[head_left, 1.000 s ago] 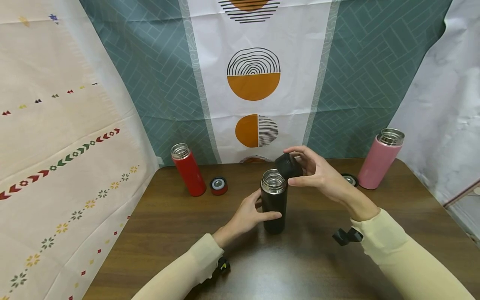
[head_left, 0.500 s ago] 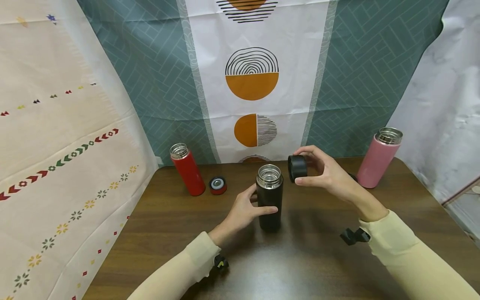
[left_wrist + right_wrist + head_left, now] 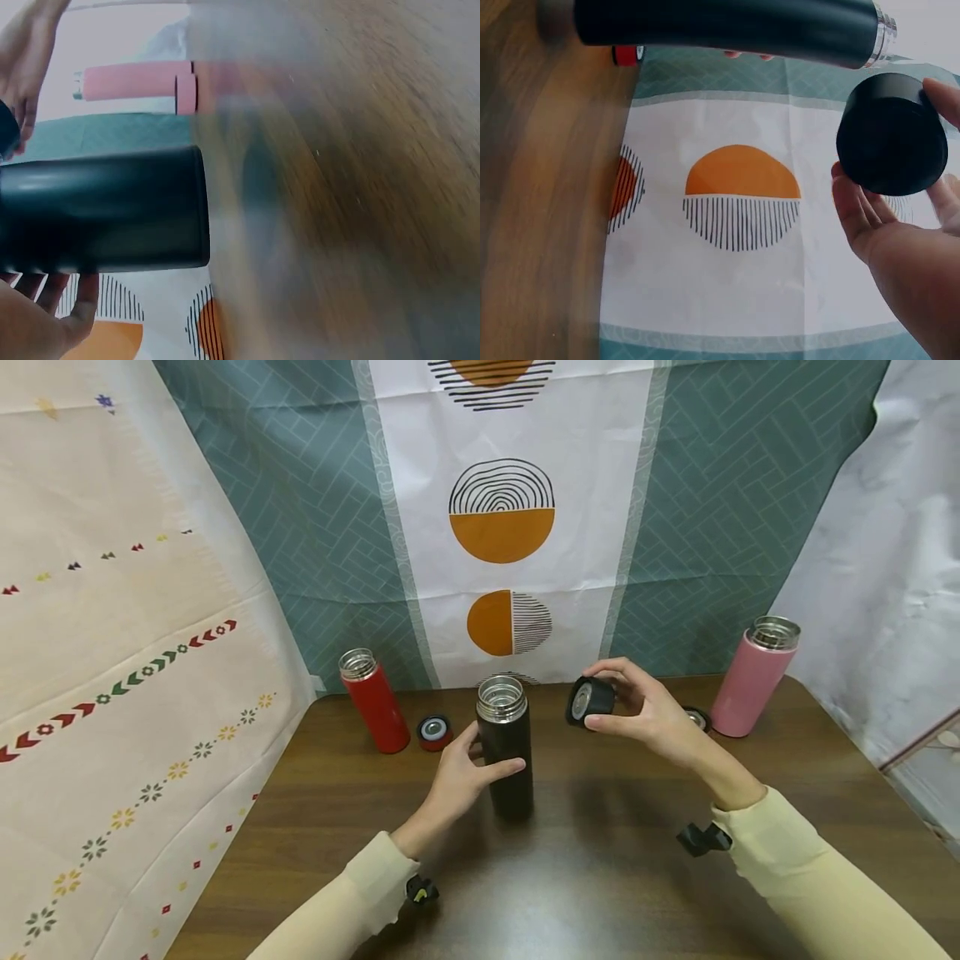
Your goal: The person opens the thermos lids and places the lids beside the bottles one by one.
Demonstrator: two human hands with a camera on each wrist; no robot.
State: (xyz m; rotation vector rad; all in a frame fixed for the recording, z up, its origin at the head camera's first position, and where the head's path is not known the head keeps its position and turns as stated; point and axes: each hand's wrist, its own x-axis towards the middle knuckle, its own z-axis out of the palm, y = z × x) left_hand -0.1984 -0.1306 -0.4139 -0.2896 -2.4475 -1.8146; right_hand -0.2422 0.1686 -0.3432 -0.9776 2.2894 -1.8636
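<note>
A black insulated bottle [image 3: 507, 739] stands upright and uncapped near the middle of the table, its steel mouth bare. My left hand [image 3: 456, 775] grips its body from the left, thumb across the front, the fingers behind it partly hidden. To the bottle's right, at about mouth height, my right hand [image 3: 651, 717] pinches a black lid [image 3: 602, 697] between thumb and fingers. The lid is tipped on its side, its pale underside turned left. From the right wrist, the lid's dark top [image 3: 892, 139] faces the camera, apart from the bottle [image 3: 727, 26].
An open red bottle [image 3: 375, 706] stands at the back left, with its red lid [image 3: 437, 742] lying upside down beside it. At the back right is an open pink bottle [image 3: 753, 685], its lid [image 3: 697, 718] next to it, partly behind my right hand. Patterned cloths hang behind the table [image 3: 600, 877].
My right hand has drawn the lid away from the bottle's mouth and turned its underside leftward. My left hand has shifted left together with the black bottle.
</note>
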